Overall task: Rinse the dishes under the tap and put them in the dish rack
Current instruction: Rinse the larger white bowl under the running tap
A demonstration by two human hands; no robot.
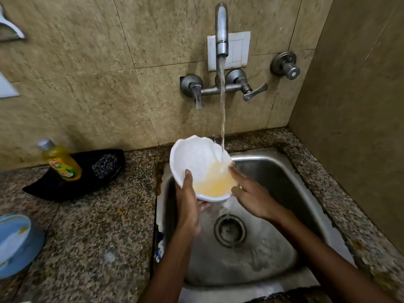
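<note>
white bowl holds yellowish water, tilted under tap.

1. Sink basin: right half and drain unobstructed; white bowl and both hands fill the rear left.
2. Countertop: open middle between black tray and blue plates.

Speckled granite tabletop with steel sink set in. On it, left of sink: black tray holding a yellow soap bottle and scrubber; blue plates at left edge.
</note>
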